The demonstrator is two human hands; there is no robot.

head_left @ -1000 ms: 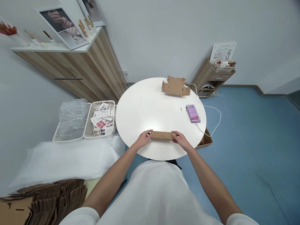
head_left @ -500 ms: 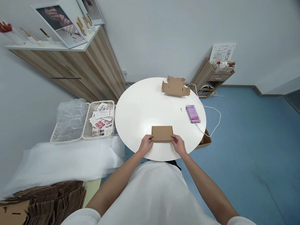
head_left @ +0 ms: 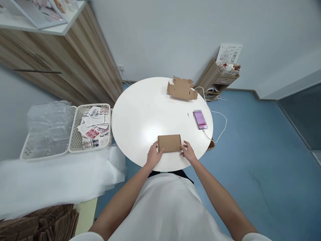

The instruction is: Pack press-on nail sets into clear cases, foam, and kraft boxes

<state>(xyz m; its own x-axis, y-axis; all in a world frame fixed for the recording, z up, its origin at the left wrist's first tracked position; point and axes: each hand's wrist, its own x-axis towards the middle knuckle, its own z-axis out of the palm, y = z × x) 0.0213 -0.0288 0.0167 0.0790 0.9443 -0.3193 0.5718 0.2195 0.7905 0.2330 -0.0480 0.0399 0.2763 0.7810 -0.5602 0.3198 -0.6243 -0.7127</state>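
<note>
"Cardboard box (head_left: 170,143) on the white table (head_left: 135,113), close to the person's side of it. One broad face is turned up, and its long side runs left to right."

"What are the hands doing?"

"The left hand (head_left: 154,155) grips the left end: thumb across the near corner, fingers round the short side."

"And the right?"

"The right hand (head_left: 188,152) is at the other end, fingers bent and a little parted, tips right by the short edge. I cannot tell whether they are pinching it or only resting beside it."

"Anything else on the table?"

"Toward the far edge lies an unfolded piece of cardboard (head_left: 182,88) with its flaps sticking out. Nearer, on the right, there is a purple thing (head_left: 200,119), too blurred to name, with a white cable (head_left: 222,115) looping past the table's edge. A small dark object (head_left: 188,114) lies just left of it."

"What stands to the left?"

"Two white baskets side by side. The one next to the table (head_left: 73,130) holds printed cards (head_left: 94,125); the farther one (head_left: 45,157) is heaped with clear plastic cases (head_left: 50,122). White sheets (head_left: 57,180) are spread on the near side of both, and below those is a pile of folded brown cardboard (head_left: 40,224)."
</note>
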